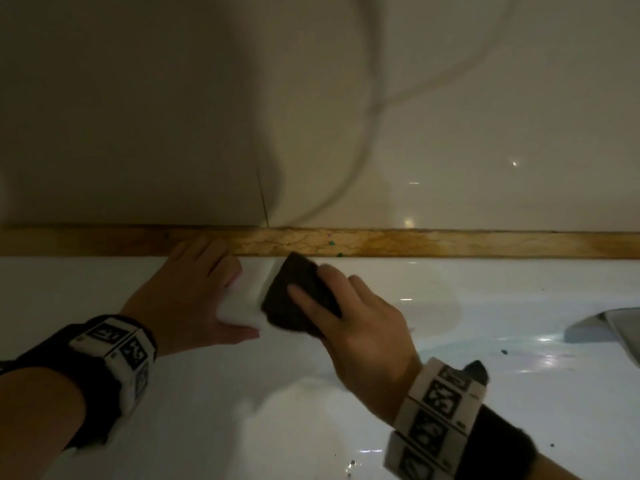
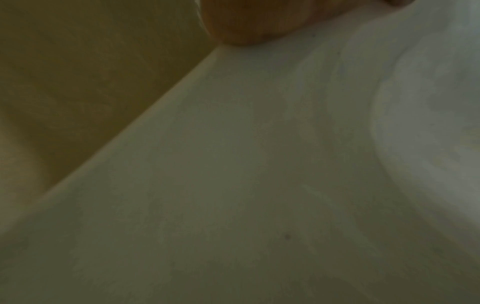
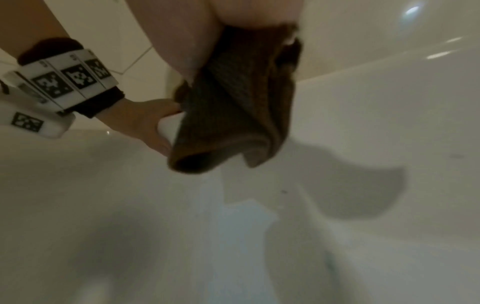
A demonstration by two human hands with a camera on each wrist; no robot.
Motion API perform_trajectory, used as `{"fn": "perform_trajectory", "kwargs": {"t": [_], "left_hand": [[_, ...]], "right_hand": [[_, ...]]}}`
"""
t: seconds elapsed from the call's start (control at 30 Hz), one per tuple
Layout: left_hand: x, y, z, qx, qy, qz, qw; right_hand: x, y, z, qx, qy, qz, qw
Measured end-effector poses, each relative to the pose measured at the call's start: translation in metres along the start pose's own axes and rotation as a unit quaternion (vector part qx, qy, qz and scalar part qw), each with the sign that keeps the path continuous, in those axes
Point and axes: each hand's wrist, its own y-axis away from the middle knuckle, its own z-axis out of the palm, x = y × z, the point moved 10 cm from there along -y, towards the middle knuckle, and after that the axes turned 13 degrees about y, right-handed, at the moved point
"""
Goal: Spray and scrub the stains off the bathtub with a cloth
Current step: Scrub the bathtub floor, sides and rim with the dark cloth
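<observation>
Along the far rim of the white bathtub (image 1: 450,282), just below the wooden strip (image 1: 450,242) at the foot of the tiled wall (image 1: 138,116), both hands work side by side. From the head view the left hand (image 1: 194,292) lies flat on the rim, fingers straight and spread toward the strip, thumb out to the right, holding nothing. The right hand (image 1: 360,323) reaches forward beside it with fingers laid over the top of a dark brown cloth (image 1: 298,292) and curled around its edge, pressing it on the rim so its far corner nearly meets the strip. Small blue-green specks (image 1: 332,243) dot the strip and the tub surface to the right. Only the right wrist view shows the cloth (image 3: 233,115) folded and hanging loose below the palm, its shadow cast on the tub wall, with the left hand (image 3: 145,125) behind it. Dim and blurred, the left wrist view shows only the tub rim and a bit of the hand (image 2: 246,22) resting on it.
</observation>
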Motion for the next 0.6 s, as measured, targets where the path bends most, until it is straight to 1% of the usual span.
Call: {"fn": "perform_trajectory", "kwargs": {"t": [0.03,0.07,0.1,0.13,0.17,0.2,0.23,0.27,0.3,0.33,0.37,0.4,0.47,0.53,0.57,0.6], "left_hand": [[0.001,0.0,-0.001,0.003,0.003,0.003,1.0],[0.001,0.0,-0.002,0.005,0.007,0.006,1.0],[0.001,0.0,-0.002,0.006,0.008,0.007,1.0],[0.0,0.001,-0.001,0.005,0.008,0.007,1.0],[-0.001,0.001,0.0,0.004,0.007,0.006,1.0],[-0.001,0.001,0.0,0.004,0.006,0.005,1.0],[-0.001,0.001,-0.001,0.006,0.008,0.006,1.0],[0.0,0.001,-0.001,0.005,0.01,0.006,1.0],[0.0,0.001,0.0,0.004,0.012,0.004,1.0],[0.0,0.001,-0.001,0.003,0.013,0.003,1.0],[-0.001,0.001,-0.001,0.003,0.012,0.001,1.0],[-0.001,0.001,-0.002,0.004,0.009,0.001,1.0],[0.001,0.001,-0.001,0.001,0.009,0.002,1.0],[0.001,0.002,-0.001,0.004,0.013,0.005,1.0],[0.001,0.002,-0.002,0.009,0.014,0.009,1.0],[0.001,0.002,-0.003,0.017,0.016,0.012,1.0]], "right_hand": [[-0.002,0.007,-0.002,-0.007,-0.024,-0.044,0.999],[0.005,0.014,-0.005,-0.013,-0.05,-0.053,0.997],[0.024,0.019,-0.011,-0.011,-0.084,-0.013,0.996],[0.046,0.022,-0.014,-0.005,-0.105,0.049,0.993],[0.067,0.024,-0.02,0.018,-0.112,0.119,0.986],[0.084,0.022,-0.025,0.037,-0.082,0.19,0.978],[0.093,0.018,-0.025,0.032,-0.037,0.246,0.968],[0.092,0.008,-0.019,0.012,-0.002,0.272,0.962],[0.082,-0.003,-0.01,-0.011,0.026,0.265,0.964],[0.063,-0.014,-0.003,-0.026,0.041,0.232,0.972],[0.042,-0.021,0.001,-0.025,0.047,0.193,0.98],[0.022,-0.023,0.003,-0.017,0.04,0.153,0.987],[-0.008,-0.011,0.003,0.021,0.002,0.07,0.997],[-0.016,0.006,0.002,0.053,-0.037,0.004,0.998],[-0.013,0.017,0.003,0.06,-0.049,-0.01,0.997],[-0.002,0.029,0.003,0.066,-0.067,-0.005,0.996]]}}
